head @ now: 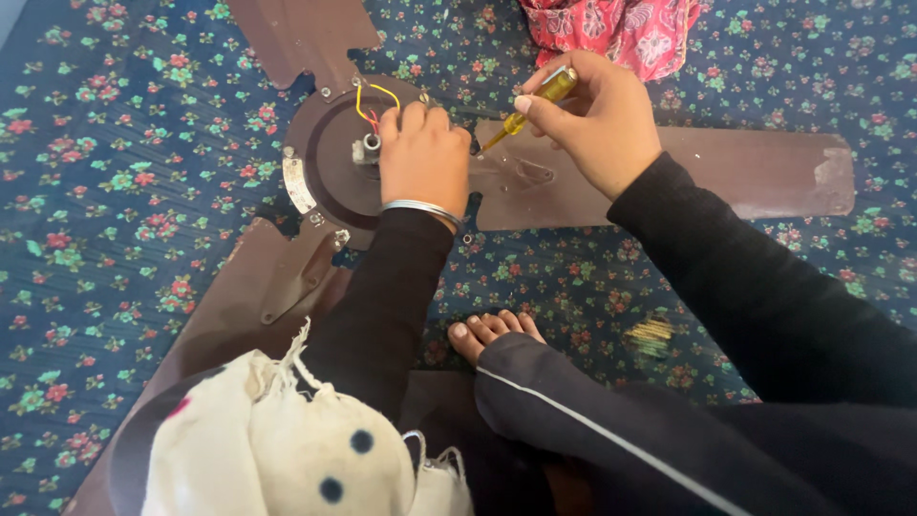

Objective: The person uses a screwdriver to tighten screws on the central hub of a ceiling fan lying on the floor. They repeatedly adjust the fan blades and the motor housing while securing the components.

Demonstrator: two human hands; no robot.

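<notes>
Screwdriver [535,100], yellow-handled, is pinched in the right hand [597,124], its tip angled down at the brown fan motor hub [330,158]. The left hand [423,158] presses flat on the hub's right edge, grasping nothing.

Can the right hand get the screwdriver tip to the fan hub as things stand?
Probably yes: the right hand holds the screwdriver angled down at the hub, tip right beside the left hand, which covers part of the hub.
</notes>
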